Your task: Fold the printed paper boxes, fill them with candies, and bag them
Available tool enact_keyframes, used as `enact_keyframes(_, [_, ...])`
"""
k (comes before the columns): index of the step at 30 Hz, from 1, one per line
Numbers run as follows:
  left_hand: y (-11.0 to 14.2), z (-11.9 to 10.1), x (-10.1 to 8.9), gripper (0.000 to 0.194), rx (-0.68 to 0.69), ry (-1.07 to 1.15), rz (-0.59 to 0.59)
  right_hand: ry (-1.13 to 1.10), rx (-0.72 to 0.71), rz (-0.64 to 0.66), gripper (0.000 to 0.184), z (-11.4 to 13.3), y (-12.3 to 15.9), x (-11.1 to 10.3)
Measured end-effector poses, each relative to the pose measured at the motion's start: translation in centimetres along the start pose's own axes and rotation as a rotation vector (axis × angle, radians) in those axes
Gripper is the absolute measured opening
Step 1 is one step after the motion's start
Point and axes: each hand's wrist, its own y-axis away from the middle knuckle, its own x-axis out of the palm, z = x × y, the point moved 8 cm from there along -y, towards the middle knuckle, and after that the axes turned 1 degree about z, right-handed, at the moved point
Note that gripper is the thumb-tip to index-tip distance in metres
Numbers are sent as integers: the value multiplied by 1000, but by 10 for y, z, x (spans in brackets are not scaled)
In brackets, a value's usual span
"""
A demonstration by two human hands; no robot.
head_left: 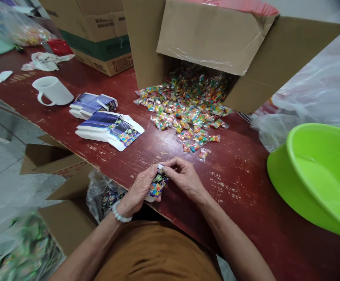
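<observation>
My left hand is wrapped round a small printed paper box at the near edge of the dark red table. My right hand pinches the white flap at the top of that same box. Just beyond my hands lies a heap of small colourful candy packets spilling out of a tipped cardboard box. To the left, flat printed box blanks lie in stacks, with a second stack behind them.
A white mug lies on its side at the left. Two nested green plastic basins sit at the right, clear plastic bags behind them. More cartons stand at the back. Below the table edge is an open carton holding a bag.
</observation>
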Motion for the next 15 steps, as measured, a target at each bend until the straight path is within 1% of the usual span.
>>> enact_keyframes(2, [0, -2, -1, 63, 15, -40, 13, -101, 88, 25, 19, -9, -4, -1])
enact_keyframes(6, [0, -3, -3, 62, -4, -88, 26, -217, 101, 35, 19, -9, -6, -1])
enact_keyframes(8, [0, -3, -3, 62, -15, -81, 30, -157, 62, -4, 18, -4, -5, -4])
enact_keyframes(10, [0, -4, -1, 62, -12, -88, 28, -11, -30, -53, 15, 5, -3, -8])
enact_keyframes(11, [0, -4, -1, 62, -13, -101, 27, 56, -68, -57, 14, 9, -3, -10])
enact_keyframes(13, [1, -5, 0, 63, -16, -133, 21, 130, -100, -22, 14, 11, -5, -10])
enact_keyframes(15, [3, -6, 0, 64, -17, -160, 21, 149, -114, 43, 15, 11, -8, -10])
